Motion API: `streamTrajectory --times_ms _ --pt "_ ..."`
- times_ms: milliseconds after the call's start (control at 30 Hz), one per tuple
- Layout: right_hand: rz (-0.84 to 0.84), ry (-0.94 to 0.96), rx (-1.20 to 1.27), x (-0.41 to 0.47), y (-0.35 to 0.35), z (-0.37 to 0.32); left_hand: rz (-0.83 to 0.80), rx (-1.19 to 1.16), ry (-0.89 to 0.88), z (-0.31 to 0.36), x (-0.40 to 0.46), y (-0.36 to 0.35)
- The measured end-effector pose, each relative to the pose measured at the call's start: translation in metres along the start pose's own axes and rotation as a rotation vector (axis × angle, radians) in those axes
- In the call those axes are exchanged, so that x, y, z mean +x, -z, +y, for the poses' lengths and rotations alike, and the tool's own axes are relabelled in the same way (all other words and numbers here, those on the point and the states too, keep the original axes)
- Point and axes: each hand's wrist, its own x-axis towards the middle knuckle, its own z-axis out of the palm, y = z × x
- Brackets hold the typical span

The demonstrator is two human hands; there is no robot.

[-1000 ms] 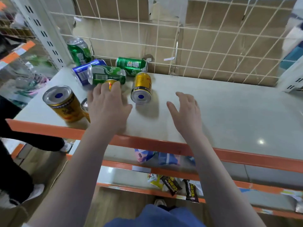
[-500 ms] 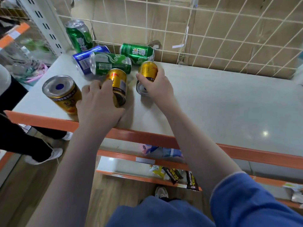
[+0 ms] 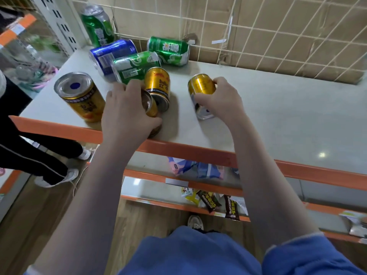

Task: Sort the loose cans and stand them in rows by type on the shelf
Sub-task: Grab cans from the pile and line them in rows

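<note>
A: Right hand wraps a gold can lying on its side mid-shelf; left hand grips another gold can at the front edge, just beside a third.

B: Early days, I'd judge. One gold can stands upright at the left; no rows yet.

A: Behind, a blue can and two green cans lie toppled; one green can leans in the corner.

B: Below, the lower shelf holds snack packets.

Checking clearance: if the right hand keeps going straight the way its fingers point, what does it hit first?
Probably the lying green can near the mesh; the right hand, gripping a gold can, points up-left. Depth is unclear.
</note>
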Motion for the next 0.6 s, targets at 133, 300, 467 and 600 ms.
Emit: streamTrajectory --times_ms 133,300,467,600 --pt "-0.058 -0.02 -0.053 -0.006 0.02 0.014 -0.027 -0.036 -0.042 0.014 -0.003 -0.007" --pt "-0.12 0.004 -0.114 0.002 0.023 0.013 -0.03 -0.044 -0.079 0.024 -0.004 -0.018" --pt "-0.1 -0.002 -0.023 0.011 0.018 0.012 -0.027 -0.119 -0.116 0.016 -0.004 -0.022" --pt "0.01 -0.007 0.141 -0.001 0.018 0.023 -0.035 -0.222 -0.129 0.014 -0.006 -0.022"
